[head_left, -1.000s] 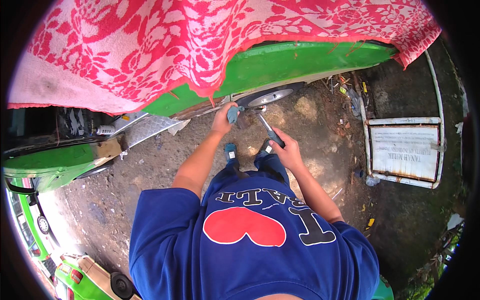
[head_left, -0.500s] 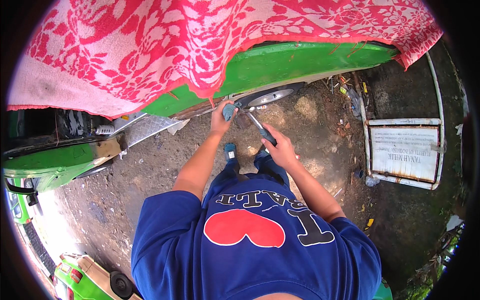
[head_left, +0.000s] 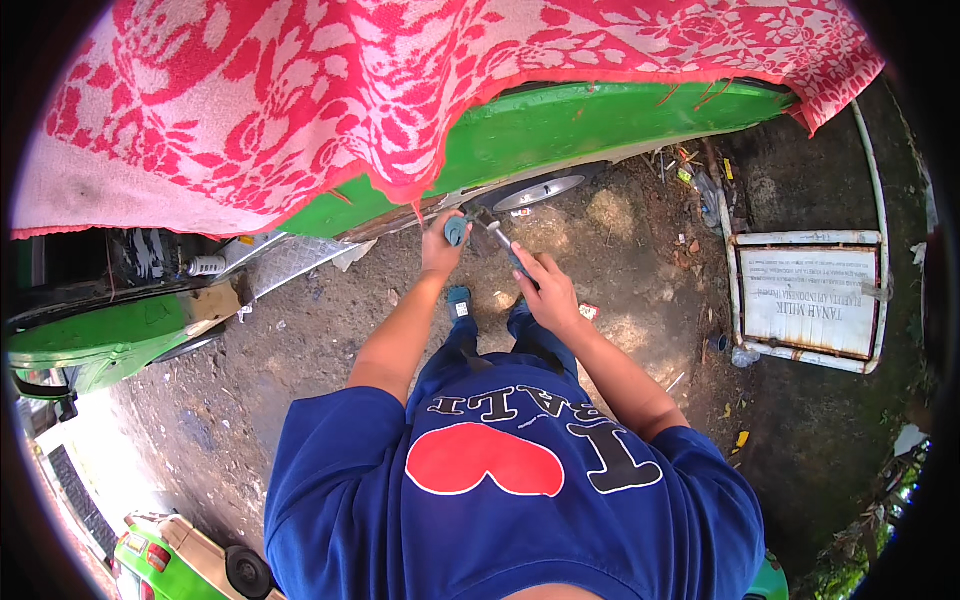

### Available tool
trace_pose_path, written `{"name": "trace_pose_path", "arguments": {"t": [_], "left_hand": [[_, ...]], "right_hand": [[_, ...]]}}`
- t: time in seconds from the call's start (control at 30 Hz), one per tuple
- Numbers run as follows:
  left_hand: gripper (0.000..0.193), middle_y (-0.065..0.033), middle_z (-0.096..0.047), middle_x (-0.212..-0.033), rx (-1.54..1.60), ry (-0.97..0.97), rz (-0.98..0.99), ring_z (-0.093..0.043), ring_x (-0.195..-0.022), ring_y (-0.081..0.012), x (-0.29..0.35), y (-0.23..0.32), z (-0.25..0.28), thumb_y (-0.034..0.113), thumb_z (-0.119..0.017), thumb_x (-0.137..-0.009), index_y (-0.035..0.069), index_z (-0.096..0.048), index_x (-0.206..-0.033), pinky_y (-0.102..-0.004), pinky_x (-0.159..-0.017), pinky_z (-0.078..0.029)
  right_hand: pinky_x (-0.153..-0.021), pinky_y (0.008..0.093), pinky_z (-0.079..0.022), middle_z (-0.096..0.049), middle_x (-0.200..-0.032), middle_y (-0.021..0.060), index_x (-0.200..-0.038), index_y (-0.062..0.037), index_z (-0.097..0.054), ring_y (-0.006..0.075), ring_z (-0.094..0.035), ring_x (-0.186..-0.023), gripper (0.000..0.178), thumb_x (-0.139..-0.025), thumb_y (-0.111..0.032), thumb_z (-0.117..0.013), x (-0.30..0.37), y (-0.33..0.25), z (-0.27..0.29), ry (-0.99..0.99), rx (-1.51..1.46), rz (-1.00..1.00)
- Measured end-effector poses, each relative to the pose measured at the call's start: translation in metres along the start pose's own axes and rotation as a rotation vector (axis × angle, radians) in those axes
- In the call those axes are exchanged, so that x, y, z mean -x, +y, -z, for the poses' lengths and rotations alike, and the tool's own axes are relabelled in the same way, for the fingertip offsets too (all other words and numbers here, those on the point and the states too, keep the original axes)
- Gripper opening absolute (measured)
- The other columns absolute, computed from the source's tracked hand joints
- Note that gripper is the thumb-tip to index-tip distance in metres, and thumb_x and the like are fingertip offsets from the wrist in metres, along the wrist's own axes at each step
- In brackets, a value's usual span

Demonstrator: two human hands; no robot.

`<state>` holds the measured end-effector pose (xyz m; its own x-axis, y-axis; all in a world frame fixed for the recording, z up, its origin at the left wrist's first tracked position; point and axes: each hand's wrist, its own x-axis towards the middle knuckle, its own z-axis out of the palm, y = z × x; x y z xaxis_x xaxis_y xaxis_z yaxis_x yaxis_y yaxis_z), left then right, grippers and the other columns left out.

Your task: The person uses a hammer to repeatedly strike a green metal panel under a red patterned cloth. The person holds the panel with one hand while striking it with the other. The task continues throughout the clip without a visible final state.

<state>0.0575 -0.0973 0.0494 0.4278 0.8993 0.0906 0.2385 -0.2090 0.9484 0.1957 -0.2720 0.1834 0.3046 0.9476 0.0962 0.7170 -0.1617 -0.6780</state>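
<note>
The left hand (head_left: 441, 243) grips a small round tool (head_left: 457, 230) at the lower edge of the green car body (head_left: 600, 125). The right hand (head_left: 545, 290) grasps a screwdriver (head_left: 503, 245) pointed at the same spot. The work seems in progress, not finished.

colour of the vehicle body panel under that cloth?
Bright green body panel, clearest in the head view.

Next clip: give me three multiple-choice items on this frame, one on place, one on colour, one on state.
1. Where are both hands?
A. At the green body's lower edge, by the wheel
B. On the white sign
C. On the patterned cloth

2. What colour is the cloth draped over the vehicle?
A. Blue
B. Red and white
C. Yellow

3. The right hand is
A. empty
B. closed on a slim tool
C. flat on the ground

Answers: 1 A, left hand and right hand meet under the green body beside the wheel; 2 B, the cloth; 3 B, its grip wraps the tool.
</note>
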Motion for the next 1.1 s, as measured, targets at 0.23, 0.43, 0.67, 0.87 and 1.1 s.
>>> {"name": "trace_pose_path", "arguments": {"t": [0.23,0.43,0.67,0.87,1.1], "left_hand": [[0.037,-0.0164,-0.069,-0.11,-0.026,-0.081,-0.169,-0.069,-0.103,-0.0327,0.004,0.01,0.004,0.006,-0.075,-0.082,0.006,-0.062,-0.116,-0.0368,-0.088,-0.053],[0.034,-0.0139,-0.07,-0.111,0.009,-0.098,-0.169,-0.069,-0.105,-0.0299,-0.002,0.006,0.005,0.007,-0.075,-0.083,0.007,-0.063,-0.115,-0.0357,-0.09,-0.052],[0.037,-0.0126,-0.07,-0.117,0.019,-0.13,-0.168,-0.068,-0.109,-0.0288,-0.004,-0.004,0.003,0.004,-0.075,-0.081,0.007,-0.063,-0.116,-0.0347,-0.092,-0.052],[0.034,-0.0151,-0.069,-0.112,-0.017,-0.113,-0.21,-0.068,-0.105,-0.0346,-0.006,-0.006,-0.004,0.002,-0.072,-0.08,0.008,-0.063,-0.112,-0.036,-0.088,-0.053],[0.039,-0.0119,-0.073,-0.107,-0.044,-0.111,-0.073,-0.071,-0.103,-0.0253,-0.018,-0.002,-0.014,-0.008,-0.066,-0.077,0.009,-0.063,-0.112,-0.0323,-0.087,-0.053]], "right_hand": [[-0.067,0.0393,-0.05,-0.058,-0.089,0.013,-0.14,-0.0198,-0.058,0.0308,-0.06,-0.072,0.052,-0.09,-0.011,-0.069,0.02,0.002,0.0,0.047,-0.161,-0.047],[-0.069,0.0388,-0.05,-0.06,-0.091,0.0132,-0.14,-0.0172,-0.058,0.0308,-0.061,-0.075,0.052,-0.089,-0.009,-0.069,0.018,0.002,0.004,0.045,-0.172,-0.057],[-0.071,0.038,-0.051,-0.061,-0.092,0.0134,-0.14,-0.0184,-0.058,0.0306,-0.062,-0.077,0.052,-0.091,-0.01,-0.068,0.017,-0.002,0.005,0.018,-0.196,-0.096],[-0.072,0.0392,-0.052,-0.062,-0.094,0.0141,-0.141,-0.02,-0.057,0.0324,-0.064,-0.08,0.05,-0.092,-0.012,-0.066,0.018,-0.003,0.003,-0.004,-0.178,-0.099],[-0.069,0.0418,-0.052,-0.062,-0.094,0.0147,-0.141,-0.0202,-0.056,0.0351,-0.063,-0.077,0.05,-0.092,-0.012,-0.066,0.014,-0.006,0.0,0.062,-0.198,-0.078]]}}
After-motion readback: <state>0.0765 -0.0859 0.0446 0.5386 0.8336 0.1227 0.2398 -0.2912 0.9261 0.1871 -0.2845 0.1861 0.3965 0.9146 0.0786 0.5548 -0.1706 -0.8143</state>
